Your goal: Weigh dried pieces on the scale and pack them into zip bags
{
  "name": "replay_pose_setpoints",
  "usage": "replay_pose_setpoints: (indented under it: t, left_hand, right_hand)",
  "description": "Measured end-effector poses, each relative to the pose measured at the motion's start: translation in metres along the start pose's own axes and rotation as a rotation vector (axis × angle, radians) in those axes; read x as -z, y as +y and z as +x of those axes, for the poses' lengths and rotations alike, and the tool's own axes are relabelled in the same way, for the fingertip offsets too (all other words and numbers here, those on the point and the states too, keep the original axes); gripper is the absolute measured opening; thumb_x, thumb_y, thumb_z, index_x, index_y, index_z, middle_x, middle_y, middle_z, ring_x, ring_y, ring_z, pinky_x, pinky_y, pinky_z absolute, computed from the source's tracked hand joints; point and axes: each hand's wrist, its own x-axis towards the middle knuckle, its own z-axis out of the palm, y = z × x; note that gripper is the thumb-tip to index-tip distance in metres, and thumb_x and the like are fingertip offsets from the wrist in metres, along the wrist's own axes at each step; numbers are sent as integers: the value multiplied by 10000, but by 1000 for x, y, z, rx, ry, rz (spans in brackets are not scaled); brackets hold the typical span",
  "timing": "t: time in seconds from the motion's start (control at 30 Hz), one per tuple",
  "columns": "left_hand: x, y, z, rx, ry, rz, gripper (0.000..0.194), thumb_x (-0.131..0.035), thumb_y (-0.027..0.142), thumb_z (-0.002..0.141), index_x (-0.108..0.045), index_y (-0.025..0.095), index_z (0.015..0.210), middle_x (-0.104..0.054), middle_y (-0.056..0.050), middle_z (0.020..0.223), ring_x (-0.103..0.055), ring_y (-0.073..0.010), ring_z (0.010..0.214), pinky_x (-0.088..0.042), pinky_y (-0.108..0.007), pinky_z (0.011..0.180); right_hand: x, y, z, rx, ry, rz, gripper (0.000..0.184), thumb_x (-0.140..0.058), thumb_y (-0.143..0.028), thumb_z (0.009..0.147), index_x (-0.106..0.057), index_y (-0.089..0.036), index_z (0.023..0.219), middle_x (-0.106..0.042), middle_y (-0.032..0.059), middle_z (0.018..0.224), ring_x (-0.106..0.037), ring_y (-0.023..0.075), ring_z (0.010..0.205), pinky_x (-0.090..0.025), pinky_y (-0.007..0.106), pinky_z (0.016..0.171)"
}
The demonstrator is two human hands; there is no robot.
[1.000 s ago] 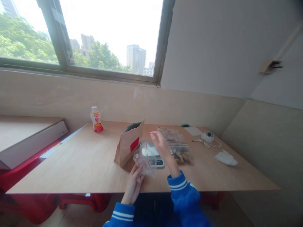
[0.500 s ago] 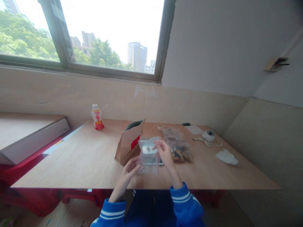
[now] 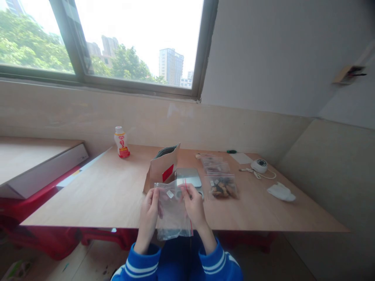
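Observation:
A clear zip-lock bag [image 3: 172,214] with a red strip along its right side and a small white label hangs between my hands at the table's near edge. My left hand [image 3: 150,207] pinches its left side, and my right hand [image 3: 193,205] grips the side with the red strip. Just behind the bag, partly covered by it, sits a silver kitchen scale [image 3: 189,176]. An open brown paper pouch [image 3: 162,168] with a red label stands left of the scale. To the right lie filled zip-lock bags; the nearest bag [image 3: 224,189] holds brown dried pieces.
A bottle [image 3: 122,142] with red print stands at the back left of the wooden table [image 3: 96,187]. On the right are a white round device [image 3: 259,166] with a cable, a crumpled white plastic bag [image 3: 281,192], white paper [image 3: 241,158] and a green-handled tool [image 3: 231,152].
Both hands have drawn the zip-lock bag toward me, off the scale, and it now hangs spread between them. My left hand has moved up onto its left side. The scale shows more plainly.

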Motion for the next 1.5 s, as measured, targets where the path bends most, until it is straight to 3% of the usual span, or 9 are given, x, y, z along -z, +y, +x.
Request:
replay_pose_setpoints:
  t: [0.13, 0.27, 0.43, 0.6, 0.73, 0.9, 1.27, 1.4, 1.5]
  left_hand:
    - [7, 6, -1, 102, -315, 47, 509, -556, 609, 732, -616, 177, 995, -660, -77, 989, -620, -191, 801, -516, -274, 631]
    - [28, 26, -11, 116, -535, 84, 479, -643, 504, 713, -623, 179, 1065, -641, -25, 774, -584, -153, 647, -487, -250, 567]
    - [88, 45, -13, 93, -88, 18, 620, -645, 505, 679, -550, 228, 1224, -584, 10, 716, -437, -80, 492, -319, -169, 388]
    - [138, 14, 5, 185, 187, 140, 818, -645, 544, 582, -475, 223, 1315, -531, 42, 675, -363, -64, 419, -316, -190, 373]
    - [143, -27, 26, 232, 216, 444, 919, -584, 604, 563, -472, 79, 1308, -574, -19, 685, -475, -143, 451, -410, -282, 428]
    - [125, -34, 30, -155, 544, 854, 824, -450, 595, 729, -420, 62, 1356, -461, -237, 1295, -523, -384, 1091, -439, -513, 886]
    - [105, -76, 40, -61, 141, 1213, 390, -415, 323, 842, -623, 150, 1123, -569, -168, 1261, -509, -327, 1148, -396, -460, 949]
    - [78, -56, 33, -13, 256, 1058, 528, -427, 417, 831, -537, 108, 1245, -378, -223, 1434, -272, -445, 1329, -249, -599, 1014]
    - [60, -20, 20, -54, 220, 726, 467, -388, 442, 831, -591, 126, 1109, -554, -199, 1258, -442, -372, 1232, -315, -535, 1007]
  right_hand:
    - [7, -2, 4, -24, 127, 2, 426, -420, -572, 875, -584, -203, 1011, -564, -27, 629, -414, 82, 307, -295, 197, 264]
    - [29, 7, 19, 53, -23, 4, 470, -411, -567, 882, -537, -215, 1168, -674, 33, 838, -609, 143, 555, -437, 215, 411]
    - [99, 42, 65, 182, 114, -599, 339, -299, -291, 938, -610, -182, 1018, -655, 92, 1061, -587, 200, 1028, -448, 325, 894]
    - [162, 73, 95, 52, 96, -991, 301, -386, -85, 803, -651, -135, 938, -661, 153, 1039, -560, 263, 1033, -372, 400, 942]
    - [181, 83, 95, 3, 77, -1077, 254, -446, -121, 791, -656, -161, 930, -662, 145, 1040, -553, 292, 1019, -344, 447, 910]
    - [194, 80, 86, -8, 23, -1073, 205, -469, -233, 815, -665, -174, 815, -683, 104, 911, -596, 255, 914, -387, 380, 831]
    - [165, 6, 18, -23, 361, -651, 264, -543, -392, 737, -693, -175, 743, -710, 98, 756, -642, 242, 691, -471, 332, 648]
    - [130, -13, -8, -62, 482, -428, 271, -609, -428, 693, -699, -176, 738, -721, 99, 730, -656, 254, 672, -495, 340, 622]
    - [103, -18, -21, -106, 491, -266, 306, -640, -461, 688, -700, -168, 750, -727, 102, 749, -661, 253, 675, -508, 336, 612]
